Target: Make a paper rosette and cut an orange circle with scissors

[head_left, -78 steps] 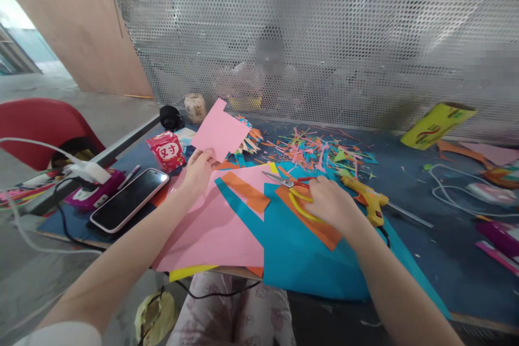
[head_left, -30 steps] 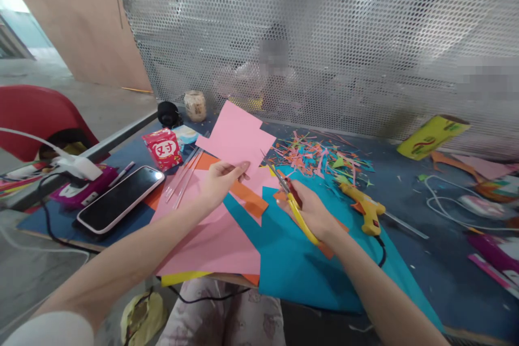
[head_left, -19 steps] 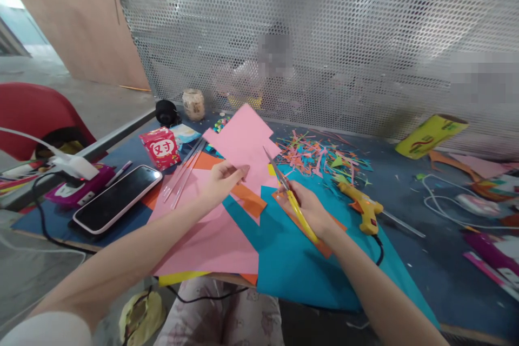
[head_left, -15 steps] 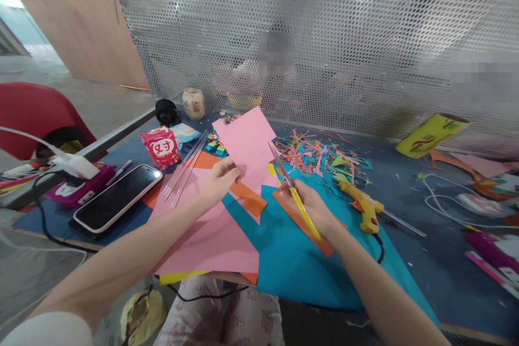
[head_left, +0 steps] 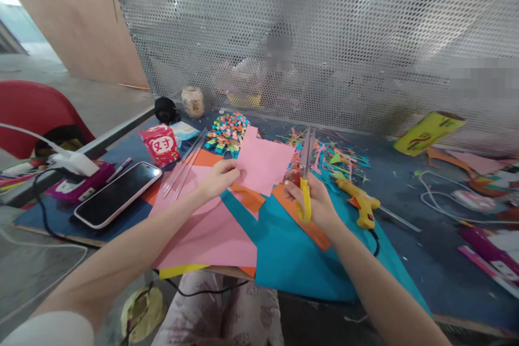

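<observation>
A small pink paper piece (head_left: 263, 162) is held just above the counter (head_left: 425, 238), near its middle, between two bare hands. Its left edge is pinched in the grip of the left hand (head_left: 219, 177), thumb and fingers pressed together on it. At 3 o'clock of the paper, scissors (head_left: 305, 173) are held upright in the right hand (head_left: 314, 203), whose grip is wrapped around the yellow handles; the blades are closed and point to 12 o'clock, just beside the paper's right edge. Beneath the hands, a large pink sheet (head_left: 203, 227) and a teal sheet (head_left: 292, 254) are spread out. A yellow glue gun (head_left: 359, 203) lies at 3 o'clock of the right hand, paper scraps (head_left: 336, 154) at 1 o'clock, and a smartphone (head_left: 117, 194) at 9 o'clock of the left hand.
</observation>
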Demonstrator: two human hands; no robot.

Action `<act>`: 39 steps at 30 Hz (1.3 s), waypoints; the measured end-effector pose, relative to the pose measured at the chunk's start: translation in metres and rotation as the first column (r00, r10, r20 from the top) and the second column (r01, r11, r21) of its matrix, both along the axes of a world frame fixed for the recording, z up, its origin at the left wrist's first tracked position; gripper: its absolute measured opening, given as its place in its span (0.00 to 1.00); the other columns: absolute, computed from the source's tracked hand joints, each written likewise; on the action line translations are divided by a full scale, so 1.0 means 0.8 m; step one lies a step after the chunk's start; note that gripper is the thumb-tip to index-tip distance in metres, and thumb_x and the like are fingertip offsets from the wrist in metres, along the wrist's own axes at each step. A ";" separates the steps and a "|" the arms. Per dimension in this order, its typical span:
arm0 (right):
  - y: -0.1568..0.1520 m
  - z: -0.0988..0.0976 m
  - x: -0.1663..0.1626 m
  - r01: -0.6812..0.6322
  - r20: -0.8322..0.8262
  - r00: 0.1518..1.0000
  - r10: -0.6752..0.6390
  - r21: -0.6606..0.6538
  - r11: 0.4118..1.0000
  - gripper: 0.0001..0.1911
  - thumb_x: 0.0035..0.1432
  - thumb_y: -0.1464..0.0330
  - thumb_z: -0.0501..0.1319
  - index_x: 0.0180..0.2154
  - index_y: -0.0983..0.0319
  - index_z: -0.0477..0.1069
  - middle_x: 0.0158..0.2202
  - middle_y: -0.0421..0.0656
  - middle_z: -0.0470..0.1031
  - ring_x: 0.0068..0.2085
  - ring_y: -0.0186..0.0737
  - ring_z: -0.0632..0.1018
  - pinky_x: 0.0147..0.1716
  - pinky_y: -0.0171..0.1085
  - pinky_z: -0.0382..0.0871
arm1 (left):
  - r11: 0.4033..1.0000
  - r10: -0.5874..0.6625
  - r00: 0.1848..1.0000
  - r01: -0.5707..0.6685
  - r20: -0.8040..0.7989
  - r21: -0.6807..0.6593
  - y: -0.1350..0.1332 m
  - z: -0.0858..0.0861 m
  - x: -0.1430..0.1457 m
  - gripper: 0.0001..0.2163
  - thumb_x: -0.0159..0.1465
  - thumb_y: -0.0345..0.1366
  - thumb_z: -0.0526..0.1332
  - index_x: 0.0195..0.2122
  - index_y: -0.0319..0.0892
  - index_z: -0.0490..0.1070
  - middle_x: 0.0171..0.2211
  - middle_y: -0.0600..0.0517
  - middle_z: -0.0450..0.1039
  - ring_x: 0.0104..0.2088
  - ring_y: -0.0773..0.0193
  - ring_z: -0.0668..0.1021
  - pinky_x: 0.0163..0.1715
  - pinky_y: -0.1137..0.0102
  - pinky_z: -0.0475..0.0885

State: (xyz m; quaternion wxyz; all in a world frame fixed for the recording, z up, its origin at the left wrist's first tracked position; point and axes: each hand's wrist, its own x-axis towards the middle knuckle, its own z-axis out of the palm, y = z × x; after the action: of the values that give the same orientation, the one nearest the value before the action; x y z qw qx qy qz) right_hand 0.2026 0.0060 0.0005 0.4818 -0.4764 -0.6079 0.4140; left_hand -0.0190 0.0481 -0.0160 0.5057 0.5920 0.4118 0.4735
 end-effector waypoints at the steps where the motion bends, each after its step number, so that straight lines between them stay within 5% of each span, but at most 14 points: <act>1: -0.001 0.001 0.000 0.001 0.002 1.000 -0.001 0.002 1.000 0.19 0.43 0.55 0.66 0.30 0.60 0.64 0.28 0.38 0.68 0.23 0.31 0.68 0.23 0.35 0.66 | 1.000 -0.028 0.999 0.028 -0.020 -0.003 -0.002 0.000 0.001 0.04 0.45 0.33 0.57 0.16 0.40 0.63 0.15 0.58 0.57 0.18 0.73 0.60 0.18 0.75 0.55; 7: 0.002 -0.005 0.002 0.041 0.012 0.999 -0.042 0.067 0.997 0.16 0.43 0.58 0.67 0.30 0.60 0.65 0.28 0.39 0.70 0.29 0.36 0.71 0.30 0.37 0.70 | 0.994 -0.107 0.994 0.107 -0.024 0.013 -0.005 0.004 0.005 0.08 0.49 0.37 0.61 0.19 0.39 0.64 0.17 0.58 0.60 0.19 0.72 0.64 0.21 0.74 0.60; 16: 0.012 -0.022 0.008 0.001 0.091 0.996 -0.008 0.084 0.996 0.15 0.48 0.57 0.62 0.33 0.60 0.66 0.34 0.43 0.74 0.37 0.42 0.75 0.40 0.42 0.70 | 0.995 -0.003 0.985 -0.015 0.173 0.099 0.002 0.003 0.004 0.12 0.54 0.43 0.63 0.23 0.39 0.66 0.19 0.56 0.64 0.20 0.72 0.68 0.21 0.74 0.65; 25: 0.015 -0.015 0.009 0.077 0.088 0.993 -0.082 0.059 0.995 0.16 0.45 0.55 0.65 0.29 0.60 0.66 0.27 0.39 0.70 0.31 0.38 0.73 0.34 0.39 0.69 | 0.991 0.037 0.993 -0.051 0.115 0.120 0.001 0.009 0.001 0.07 0.49 0.35 0.64 0.24 0.39 0.67 0.20 0.57 0.67 0.17 0.75 0.65 0.17 0.77 0.63; 33: 0.005 -0.011 0.004 0.037 -0.193 0.981 -0.034 0.011 0.999 0.19 0.40 0.59 0.71 0.25 0.60 0.63 0.21 0.34 0.65 0.22 0.30 0.68 0.23 0.34 0.62 | 0.996 -0.039 0.994 0.047 -0.103 0.077 -0.001 0.005 -0.003 0.08 0.46 0.36 0.67 0.25 0.38 0.71 0.21 0.57 0.67 0.22 0.71 0.69 0.20 0.76 0.63; 39: 0.003 -0.018 0.002 0.112 -0.237 0.965 -0.111 -0.008 0.994 0.17 0.40 0.62 0.71 0.24 0.60 0.64 0.20 0.33 0.64 0.21 0.29 0.64 0.21 0.33 0.58 | 0.995 -0.051 0.993 0.059 0.108 -0.078 -0.008 0.010 0.005 0.16 0.43 0.39 0.71 0.32 0.39 0.72 0.23 0.57 0.70 0.20 0.74 0.69 0.20 0.76 0.66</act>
State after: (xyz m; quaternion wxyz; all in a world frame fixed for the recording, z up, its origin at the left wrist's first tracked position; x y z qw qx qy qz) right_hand 0.2044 0.0084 -0.0137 0.5748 -0.4556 -0.5194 0.4384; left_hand -0.0148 0.0420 -0.0081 0.5634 0.5561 0.3869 0.4729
